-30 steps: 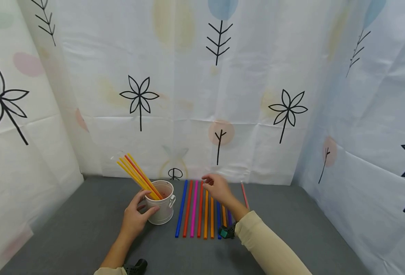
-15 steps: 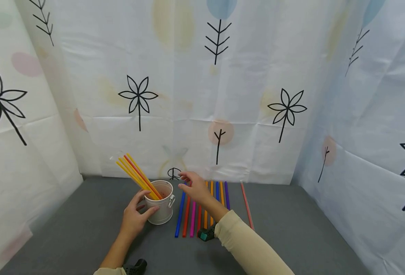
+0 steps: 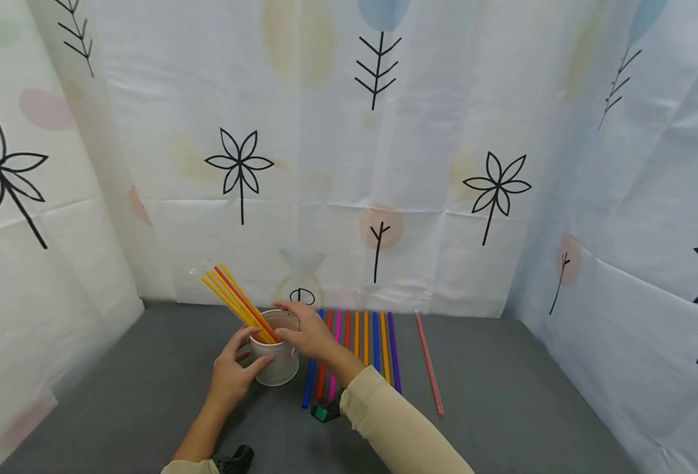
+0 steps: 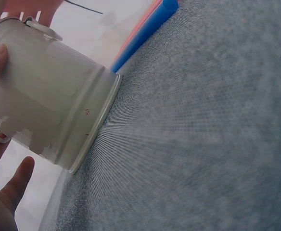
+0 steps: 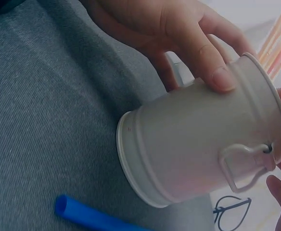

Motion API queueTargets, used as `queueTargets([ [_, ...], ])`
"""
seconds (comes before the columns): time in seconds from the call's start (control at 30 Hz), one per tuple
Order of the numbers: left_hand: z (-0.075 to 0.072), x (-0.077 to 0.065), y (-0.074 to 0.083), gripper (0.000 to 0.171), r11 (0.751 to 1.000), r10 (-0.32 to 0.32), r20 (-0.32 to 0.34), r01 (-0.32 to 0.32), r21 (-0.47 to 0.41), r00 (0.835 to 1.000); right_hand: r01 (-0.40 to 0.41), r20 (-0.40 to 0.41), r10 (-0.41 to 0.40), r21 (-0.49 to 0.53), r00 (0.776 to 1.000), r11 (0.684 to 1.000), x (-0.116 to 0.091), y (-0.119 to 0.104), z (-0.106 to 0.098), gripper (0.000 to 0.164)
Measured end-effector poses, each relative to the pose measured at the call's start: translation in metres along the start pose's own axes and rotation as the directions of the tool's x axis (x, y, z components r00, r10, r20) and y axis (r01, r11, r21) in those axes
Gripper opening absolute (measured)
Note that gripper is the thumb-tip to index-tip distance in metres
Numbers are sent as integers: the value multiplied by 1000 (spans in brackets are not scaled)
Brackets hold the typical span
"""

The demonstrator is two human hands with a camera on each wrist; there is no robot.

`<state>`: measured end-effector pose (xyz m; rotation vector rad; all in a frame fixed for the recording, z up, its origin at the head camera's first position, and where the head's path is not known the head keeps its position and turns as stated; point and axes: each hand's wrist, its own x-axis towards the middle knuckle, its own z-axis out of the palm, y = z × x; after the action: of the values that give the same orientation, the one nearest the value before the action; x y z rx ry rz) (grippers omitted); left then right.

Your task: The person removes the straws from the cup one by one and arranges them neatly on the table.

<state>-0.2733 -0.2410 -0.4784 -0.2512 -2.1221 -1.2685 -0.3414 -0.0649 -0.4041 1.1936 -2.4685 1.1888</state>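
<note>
A small white metal bucket (image 3: 278, 372) stands upright on the dark grey table, with several yellow straws (image 3: 228, 297) and a red one leaning out over its left rim. My left hand (image 3: 229, 372) grips the bucket's left side, thumb on the near wall. Over the right part of the rim reaches my right hand (image 3: 310, 332), fingers spread and thumb near the bucket's opening. Beside the bucket a row of coloured straws lies side by side, from a blue straw (image 3: 307, 388) to a purple straw (image 3: 394, 359). My right forearm hides part of that row.
A single pale red straw (image 3: 429, 368) lies apart at the right on the grey table (image 3: 503, 395). White cloth (image 3: 325, 250) printed with plants rises behind and on both sides. The blue straw's hollow end (image 5: 62, 204) shows near the bucket's base in the right wrist view.
My right hand has moved left from above the row of straws to the bucket's rim, uncovering the right end of the row. My left hand has stayed on the bucket.
</note>
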Motion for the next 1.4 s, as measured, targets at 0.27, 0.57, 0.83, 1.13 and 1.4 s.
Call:
queueTargets([
  [0.27,1,1,-1,57,1000,-14,3,15,-6,1000,72,56,-64,-144,996,987,9,0,7,46],
  [0.57,-2,3,-2,57,1000,-14,-9,14,-14,1000,152,232,-75,-337,970,929,20,-12,0,52],
  [0.83,-2,2,-2,58,999,-33,3,33,-11,999,152,386,12,-392,922,907,29,-19,-8,56],
  [1.13,1,3,-2,58,999,-30,7,31,-11,1000,106,393,87,-443,915,890,31,-17,-8,59],
  [1.4,0,2,-1,59,999,-52,1,52,0,999,105,299,37,-447,954,889,25,-16,-5,60],
])
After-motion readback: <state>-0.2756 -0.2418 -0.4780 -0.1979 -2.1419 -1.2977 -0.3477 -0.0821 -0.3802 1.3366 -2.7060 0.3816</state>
